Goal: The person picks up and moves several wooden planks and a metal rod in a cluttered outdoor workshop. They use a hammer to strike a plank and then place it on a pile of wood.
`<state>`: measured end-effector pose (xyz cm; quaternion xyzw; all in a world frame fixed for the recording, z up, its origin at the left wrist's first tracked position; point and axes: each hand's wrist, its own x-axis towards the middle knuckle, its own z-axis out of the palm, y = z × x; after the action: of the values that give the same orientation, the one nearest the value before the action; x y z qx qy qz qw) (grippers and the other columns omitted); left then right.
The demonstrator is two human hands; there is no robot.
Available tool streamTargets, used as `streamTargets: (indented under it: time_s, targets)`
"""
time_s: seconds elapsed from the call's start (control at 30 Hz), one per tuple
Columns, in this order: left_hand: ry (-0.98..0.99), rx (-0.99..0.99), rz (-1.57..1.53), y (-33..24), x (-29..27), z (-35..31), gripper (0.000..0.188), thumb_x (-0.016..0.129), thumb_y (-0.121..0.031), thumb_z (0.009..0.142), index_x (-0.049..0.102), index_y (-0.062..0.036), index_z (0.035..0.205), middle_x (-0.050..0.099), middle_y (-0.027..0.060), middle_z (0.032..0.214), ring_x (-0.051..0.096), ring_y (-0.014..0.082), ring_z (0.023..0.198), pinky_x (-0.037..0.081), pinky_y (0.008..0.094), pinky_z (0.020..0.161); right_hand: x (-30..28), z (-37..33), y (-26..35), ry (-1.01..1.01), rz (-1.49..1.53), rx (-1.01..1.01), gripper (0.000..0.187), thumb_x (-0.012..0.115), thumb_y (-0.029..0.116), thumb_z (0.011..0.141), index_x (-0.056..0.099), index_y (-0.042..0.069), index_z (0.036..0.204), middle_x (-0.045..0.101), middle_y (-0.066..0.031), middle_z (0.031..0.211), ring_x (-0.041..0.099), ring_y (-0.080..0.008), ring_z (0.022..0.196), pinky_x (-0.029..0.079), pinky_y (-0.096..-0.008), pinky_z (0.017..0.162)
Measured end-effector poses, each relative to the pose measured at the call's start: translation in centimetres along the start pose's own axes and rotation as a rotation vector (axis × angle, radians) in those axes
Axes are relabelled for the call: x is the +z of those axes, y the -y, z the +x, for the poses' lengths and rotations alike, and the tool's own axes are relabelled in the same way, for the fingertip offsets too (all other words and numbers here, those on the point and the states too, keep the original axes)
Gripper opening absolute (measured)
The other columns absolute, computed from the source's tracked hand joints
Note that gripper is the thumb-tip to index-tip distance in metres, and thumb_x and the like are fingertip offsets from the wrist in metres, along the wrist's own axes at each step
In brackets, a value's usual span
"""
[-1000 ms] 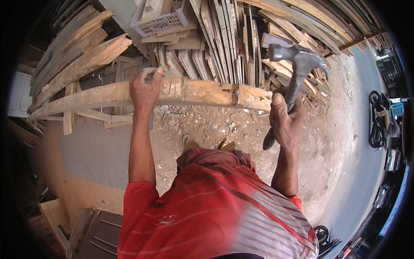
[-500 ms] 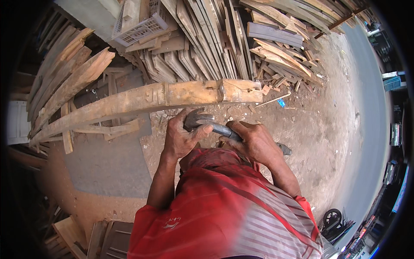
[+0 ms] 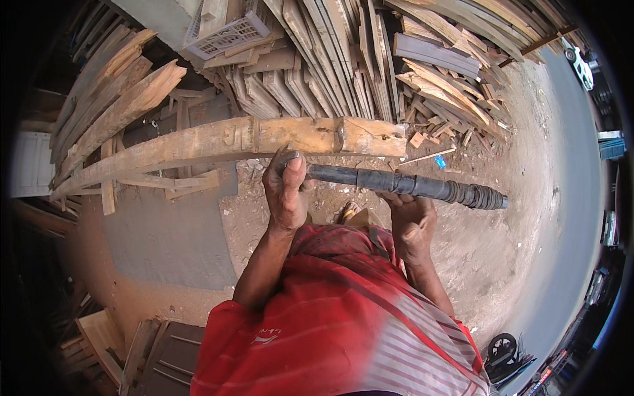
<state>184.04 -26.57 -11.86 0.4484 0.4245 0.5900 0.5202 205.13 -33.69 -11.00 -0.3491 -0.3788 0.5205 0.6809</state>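
Across your front: a hammer (image 3: pixel 403 183) lies nearly level, its dark handle reaching out to the right and ringed with bands toward the end; your grip mostly hides its head.
Left hand: your left hand (image 3: pixel 285 195) has its fingers (image 3: pixel 273 175) closed around the hammer's head end, thumb on top.
Right hand: your right hand (image 3: pixel 413 228) sits under the handle, fingers partly hidden behind it; you cannot tell how far they close.
Wooden beam: just past the hammer, a long pale beam (image 3: pixel 198 140) stretches leftward; whether your left hand touches it is unclear.
Planks: beyond the beam, boards (image 3: pixel 317 72) stand packed close, with a white crate (image 3: pixel 231 34) to their left.
Ground: a grey sheet (image 3: pixel 172 237) covers the dirt at left; a blue scrap (image 3: pixel 440 162) lies near the beam's right end.
Far right: a grey road (image 3: pixel 574 165).
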Motion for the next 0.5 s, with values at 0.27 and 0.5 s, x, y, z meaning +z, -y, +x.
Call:
streamTargets:
  time_s: [0.27,0.5]
  targets:
    - [0.398,0.084,0.712,-1.0,0.7,-0.7,0.059,0.084,-0.047,0.081,0.062,-0.0036,0.115,0.066,0.0153,0.114,0.063,0.0317,0.113,0.041,0.0488,0.113,1.3,7.6,7.1,-0.021,0.439,-0.126,0.052,0.045,0.053,0.107,0.058,0.004,0.095,0.044,-0.0006,0.067,0.047,-0.0161,0.066,0.044,-0.0345,0.07]
    - [0.099,0.384,1.379,-3.9,-5.7,5.1,0.099,0.095,-0.044,0.061,0.052,-0.0112,0.144,0.046,0.0157,0.152,0.032,0.0348,0.149,0.021,0.0551,0.123,3.8,12.6,6.1,0.307,0.062,-0.375,0.041,0.052,0.045,0.105,0.056,0.005,0.095,0.041,0.0011,0.063,0.039,-0.012,0.057,0.036,-0.0304,0.056]
